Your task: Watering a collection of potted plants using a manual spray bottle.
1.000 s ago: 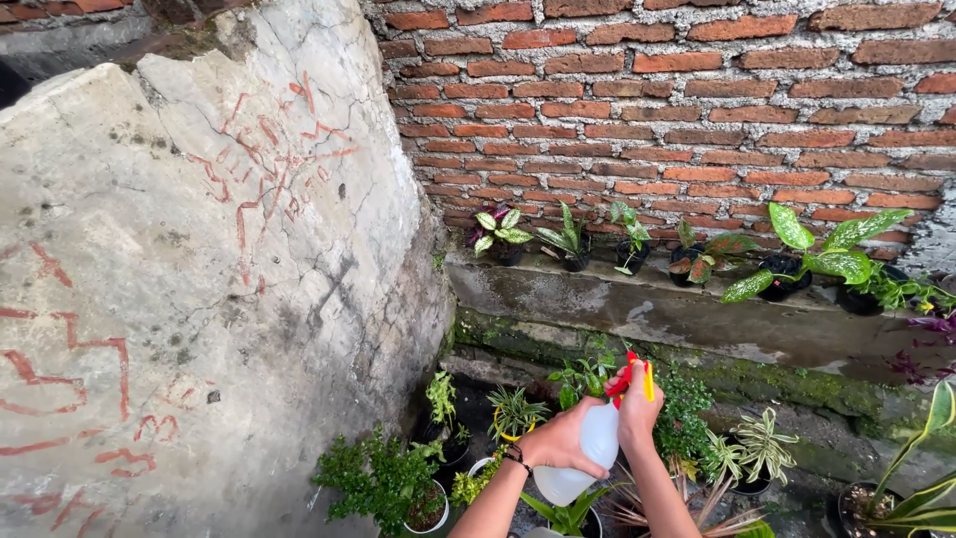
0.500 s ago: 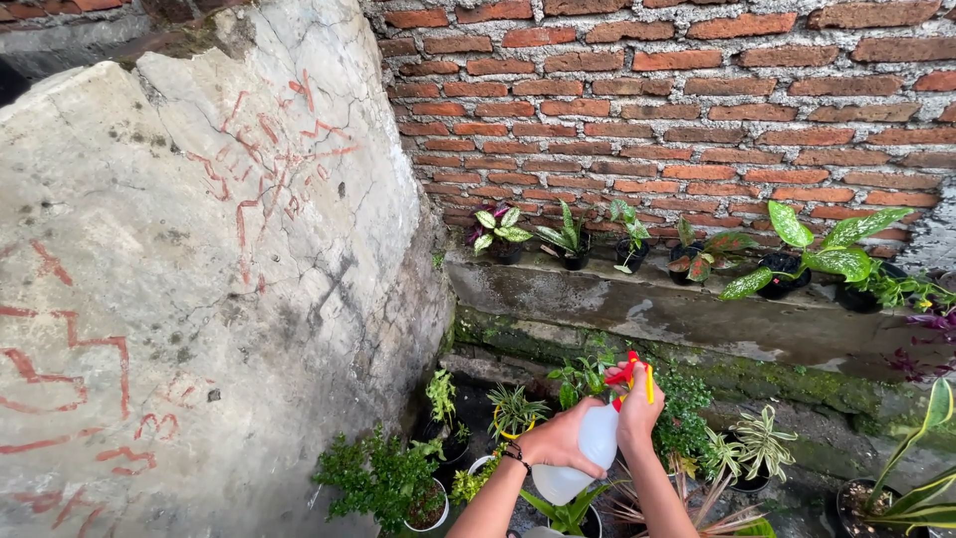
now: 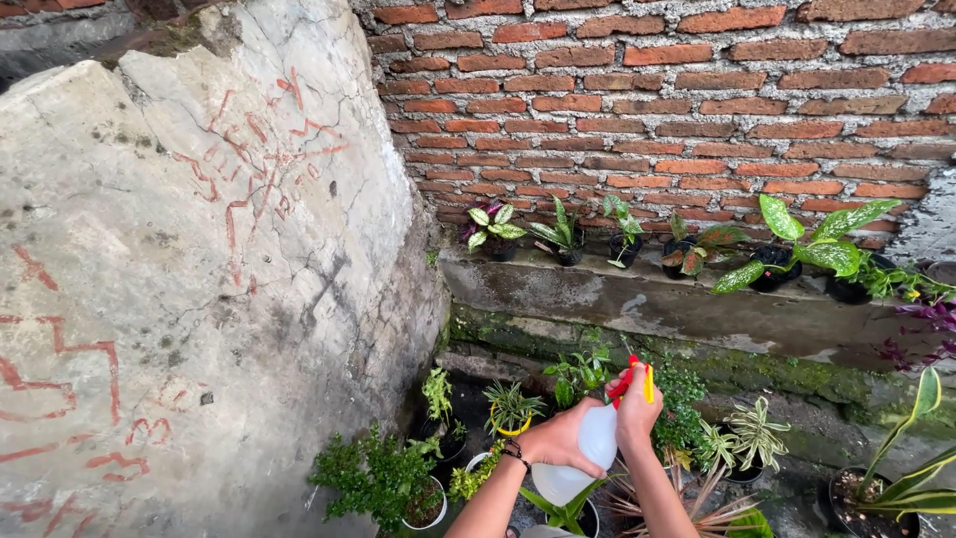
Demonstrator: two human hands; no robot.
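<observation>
Nothing had shifted: both hands point(image 3: 597, 423) stayed wrapped around the white spray bottle point(image 3: 583, 458), aimed over potted plants point(image 3: 513, 406).

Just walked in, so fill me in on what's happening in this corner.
A person holds a white spray bottle in both hands over a cluster of small potted plants on the ground. The left hand grips the bottle's body, while the right hand wraps the red and yellow trigger head. More pots line a damp concrete ledge under a brick wall, with a big pale rock on the left.
</observation>
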